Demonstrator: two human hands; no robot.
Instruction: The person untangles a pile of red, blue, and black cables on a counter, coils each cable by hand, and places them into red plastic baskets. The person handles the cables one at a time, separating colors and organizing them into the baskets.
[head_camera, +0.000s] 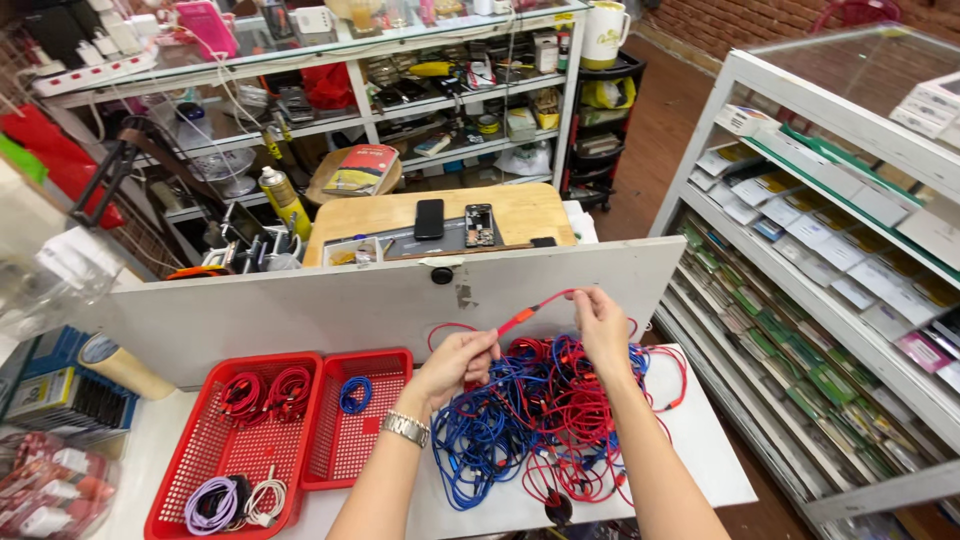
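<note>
Left of the tangled cable pile (545, 420) sit two red baskets (300, 440) holding sorted coils. Your left hand (455, 365) and right hand (603, 322), apart above the pile, each pinch one red cable (530, 310). Keep it taut and lift slowly, so it slides free without dragging neighbouring loops.

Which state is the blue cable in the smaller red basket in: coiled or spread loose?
Coiled. The blue cable lies as a small neat loop on the floor of the smaller red basket, unlike the tangled pile of red and blue cables beside it.
</note>
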